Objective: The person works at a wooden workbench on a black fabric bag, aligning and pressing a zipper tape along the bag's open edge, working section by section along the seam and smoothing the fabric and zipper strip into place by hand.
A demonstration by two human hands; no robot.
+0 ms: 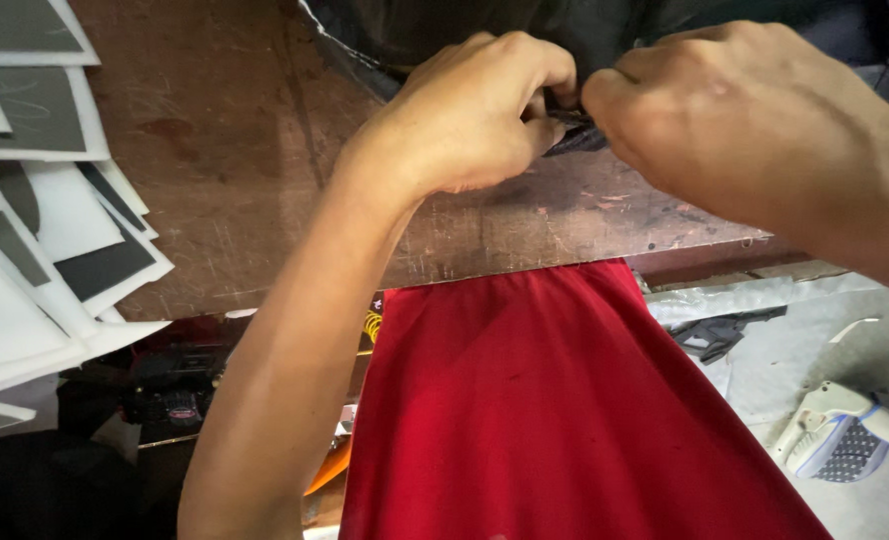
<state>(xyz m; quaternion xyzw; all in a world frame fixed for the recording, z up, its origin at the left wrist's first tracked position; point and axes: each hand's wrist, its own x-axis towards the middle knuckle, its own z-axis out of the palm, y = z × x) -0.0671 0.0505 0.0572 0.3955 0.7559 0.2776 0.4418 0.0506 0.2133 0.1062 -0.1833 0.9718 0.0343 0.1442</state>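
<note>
At the far edge of the scratched brown wooden workbench (245,180): both hands pinch one piece.
Left hand (465,115) and right hand (745,120) meet fingertip to fingertip, each clenched on the small dark folded fabric piece (577,135), apparently steadying it from both sides; stacked grey-and-white cut panels (45,200) lie at the left, well apart.

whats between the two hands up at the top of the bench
In the head view, a small piece of black material sits between the left hand and the right hand, pinched by fingertips of both above the brown bench.
</note>
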